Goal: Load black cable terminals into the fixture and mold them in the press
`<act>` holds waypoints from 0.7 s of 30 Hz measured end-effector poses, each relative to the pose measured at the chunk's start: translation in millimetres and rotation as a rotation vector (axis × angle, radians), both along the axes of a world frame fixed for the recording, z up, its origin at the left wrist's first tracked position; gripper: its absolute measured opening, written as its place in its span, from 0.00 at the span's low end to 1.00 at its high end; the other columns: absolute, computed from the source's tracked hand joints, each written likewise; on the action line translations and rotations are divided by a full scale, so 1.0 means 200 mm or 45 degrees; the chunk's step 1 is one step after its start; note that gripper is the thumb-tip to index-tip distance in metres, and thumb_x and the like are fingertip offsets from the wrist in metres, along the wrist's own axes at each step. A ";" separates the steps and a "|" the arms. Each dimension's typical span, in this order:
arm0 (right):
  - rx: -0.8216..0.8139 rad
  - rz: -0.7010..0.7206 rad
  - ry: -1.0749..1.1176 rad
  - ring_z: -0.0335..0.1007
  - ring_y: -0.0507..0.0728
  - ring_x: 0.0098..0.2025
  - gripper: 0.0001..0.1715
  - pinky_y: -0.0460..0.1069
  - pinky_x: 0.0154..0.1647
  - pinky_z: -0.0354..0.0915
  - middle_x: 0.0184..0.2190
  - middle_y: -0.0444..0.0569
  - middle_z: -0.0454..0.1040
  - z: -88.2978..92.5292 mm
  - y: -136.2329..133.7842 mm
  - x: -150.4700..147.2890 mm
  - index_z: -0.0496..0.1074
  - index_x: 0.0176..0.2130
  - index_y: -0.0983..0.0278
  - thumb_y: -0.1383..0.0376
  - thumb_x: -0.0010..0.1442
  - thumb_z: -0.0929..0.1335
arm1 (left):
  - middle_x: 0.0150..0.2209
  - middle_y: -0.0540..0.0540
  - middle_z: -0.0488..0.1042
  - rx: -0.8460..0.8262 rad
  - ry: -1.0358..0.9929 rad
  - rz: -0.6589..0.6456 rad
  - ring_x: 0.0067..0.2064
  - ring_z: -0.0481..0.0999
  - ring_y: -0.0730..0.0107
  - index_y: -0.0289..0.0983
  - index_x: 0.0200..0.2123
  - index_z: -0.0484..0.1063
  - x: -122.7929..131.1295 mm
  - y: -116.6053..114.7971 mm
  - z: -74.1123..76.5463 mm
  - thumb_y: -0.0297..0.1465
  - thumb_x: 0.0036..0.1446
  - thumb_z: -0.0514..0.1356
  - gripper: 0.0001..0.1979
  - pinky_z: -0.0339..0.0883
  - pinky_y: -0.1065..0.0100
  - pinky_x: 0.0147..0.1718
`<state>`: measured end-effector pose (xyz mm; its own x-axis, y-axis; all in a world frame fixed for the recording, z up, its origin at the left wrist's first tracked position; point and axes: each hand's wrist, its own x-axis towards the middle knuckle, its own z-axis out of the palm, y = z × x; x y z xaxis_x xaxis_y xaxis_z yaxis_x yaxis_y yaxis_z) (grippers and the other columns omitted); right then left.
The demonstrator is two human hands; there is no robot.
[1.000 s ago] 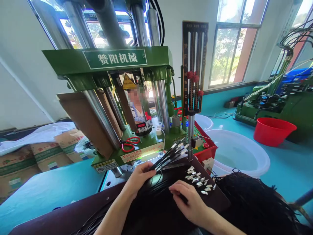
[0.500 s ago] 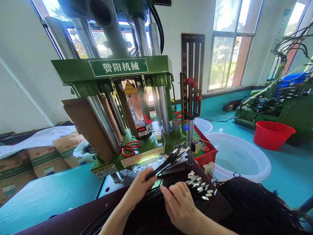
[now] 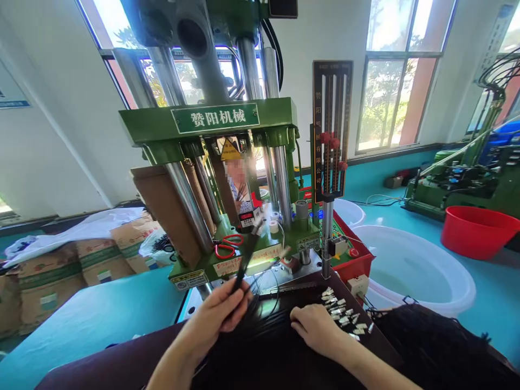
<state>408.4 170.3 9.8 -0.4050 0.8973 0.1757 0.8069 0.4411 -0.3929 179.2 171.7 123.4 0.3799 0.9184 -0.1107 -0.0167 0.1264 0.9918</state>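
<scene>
My left hand (image 3: 221, 310) is closed around a bundle of black cables (image 3: 245, 257) and holds them tilted upward toward the green press machine (image 3: 227, 179); their plug ends are smeared by motion. My right hand (image 3: 319, 326) rests palm down on the dark board (image 3: 280, 346), with its fingers curled over black cables lying there. Just right of its fingertips lies a scatter of several small metal connector shells (image 3: 343, 314).
Red-handled scissors (image 3: 227, 246) lie on the machine's base. A person stands behind the press. A large white tub (image 3: 414, 271) and a red basin (image 3: 479, 230) sit on the teal floor at right. Cardboard boxes (image 3: 81, 260) stand at left. A heap of black cables (image 3: 439, 346) lies at lower right.
My left hand has swung the cable bundle from pointing right and low to pointing steeply upward. My right hand has slid back to the right, near the metal shells. The view has shifted left.
</scene>
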 end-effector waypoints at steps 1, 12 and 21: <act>-0.086 0.051 0.198 0.69 0.56 0.29 0.12 0.48 0.30 0.59 0.26 0.47 0.74 0.04 0.00 0.00 0.69 0.42 0.63 0.65 0.55 0.64 | 0.16 0.57 0.57 -0.062 -0.021 -0.041 0.16 0.49 0.85 0.35 0.32 0.64 0.03 -0.02 -0.04 0.46 0.47 0.58 0.19 0.36 0.75 0.15; -0.635 0.106 2.098 0.66 0.53 0.31 0.13 0.48 0.35 0.61 0.28 0.47 0.72 0.45 0.06 0.04 0.73 0.30 0.65 0.59 0.57 0.65 | 0.20 0.54 0.59 -0.221 0.091 -0.020 0.18 0.54 0.83 0.32 0.36 0.68 0.21 -0.22 -0.39 0.56 0.43 0.53 0.32 0.42 0.76 0.14; 0.009 -0.092 1.277 0.61 0.53 0.34 0.18 0.47 0.37 0.58 0.29 0.45 0.67 0.54 -0.13 0.18 0.71 0.26 0.63 0.56 0.59 0.61 | 0.23 0.52 0.61 -0.111 0.267 -0.025 0.23 0.60 0.75 0.34 0.33 0.69 0.28 -0.06 -0.29 0.53 0.44 0.54 0.26 0.57 0.73 0.19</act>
